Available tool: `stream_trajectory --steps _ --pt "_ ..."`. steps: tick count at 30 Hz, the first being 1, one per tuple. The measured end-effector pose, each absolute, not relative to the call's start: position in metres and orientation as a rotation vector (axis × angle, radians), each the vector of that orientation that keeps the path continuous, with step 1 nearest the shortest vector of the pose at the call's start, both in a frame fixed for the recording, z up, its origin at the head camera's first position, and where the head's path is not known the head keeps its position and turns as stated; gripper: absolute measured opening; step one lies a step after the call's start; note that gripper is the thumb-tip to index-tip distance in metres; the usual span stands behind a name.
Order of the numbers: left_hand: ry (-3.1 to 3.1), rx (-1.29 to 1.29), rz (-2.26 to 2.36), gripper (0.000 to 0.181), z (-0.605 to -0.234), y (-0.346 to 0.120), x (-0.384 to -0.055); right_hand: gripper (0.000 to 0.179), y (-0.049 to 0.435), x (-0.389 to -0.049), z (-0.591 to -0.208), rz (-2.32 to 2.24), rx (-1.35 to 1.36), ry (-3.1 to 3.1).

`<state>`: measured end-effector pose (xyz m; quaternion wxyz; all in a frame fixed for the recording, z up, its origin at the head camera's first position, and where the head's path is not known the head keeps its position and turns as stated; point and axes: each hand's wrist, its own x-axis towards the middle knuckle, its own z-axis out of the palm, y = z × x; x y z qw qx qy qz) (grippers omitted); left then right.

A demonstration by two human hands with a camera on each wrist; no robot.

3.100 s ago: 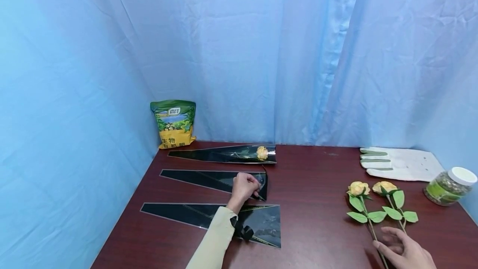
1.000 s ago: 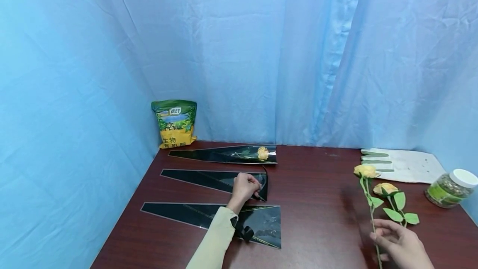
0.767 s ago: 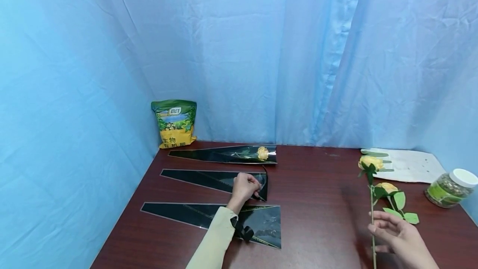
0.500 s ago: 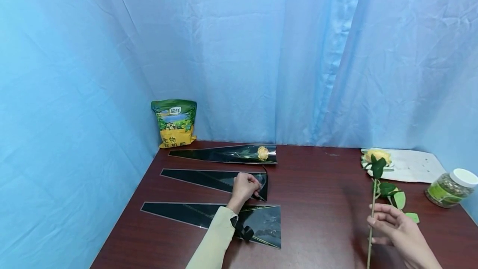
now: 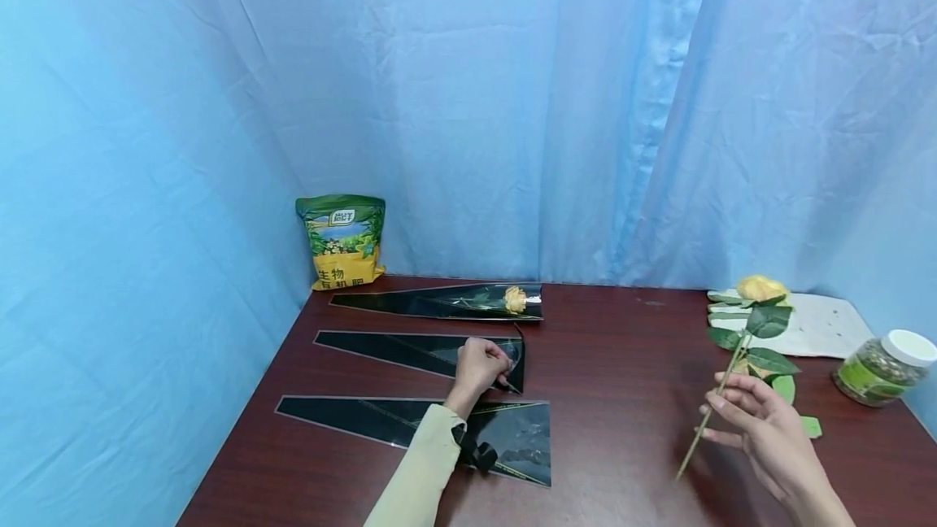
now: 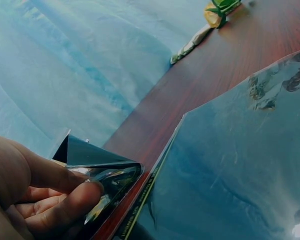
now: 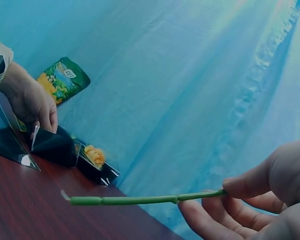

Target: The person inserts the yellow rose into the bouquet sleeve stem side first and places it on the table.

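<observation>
My left hand pinches the clear upper layer at the wide end of the middle black flower sleeve. In the left wrist view that film is lifted between thumb and fingers, so the sleeve's mouth gapes. Over the table's right side, my right hand holds a yellow artificial rose by its stem. The bloom points away and the stem's cut end slants down to the left. Up close, the right wrist view shows the green stem between thumb and fingers. Behind this hand lies a second yellow rose, partly hidden.
At the back lies a sleeve with a yellow rose inside. A flat sleeve lies in front, under the left forearm. A green and yellow bag stands back left; a white glove and a lidded jar are at right.
My right hand has picked the rose up from the table and turned it, so its bloom leans right and its stem end swings left. The left hand stays put on the sleeve.
</observation>
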<state>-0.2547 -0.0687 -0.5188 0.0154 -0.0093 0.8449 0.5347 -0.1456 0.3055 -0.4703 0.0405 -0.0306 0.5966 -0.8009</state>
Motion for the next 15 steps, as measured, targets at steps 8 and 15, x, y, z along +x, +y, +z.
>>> stream_trajectory --steps 8,15 --pt "2.652 -0.006 1.668 0.015 -0.519 -0.068 -0.254 0.03 0.294 -0.157 -0.469 -2.63 -0.142 1.657" --pt "2.667 0.002 1.662 0.015 -0.52 -0.069 -0.255 0.032 0.279 -0.165 -0.466 -2.792 -0.164 1.534"
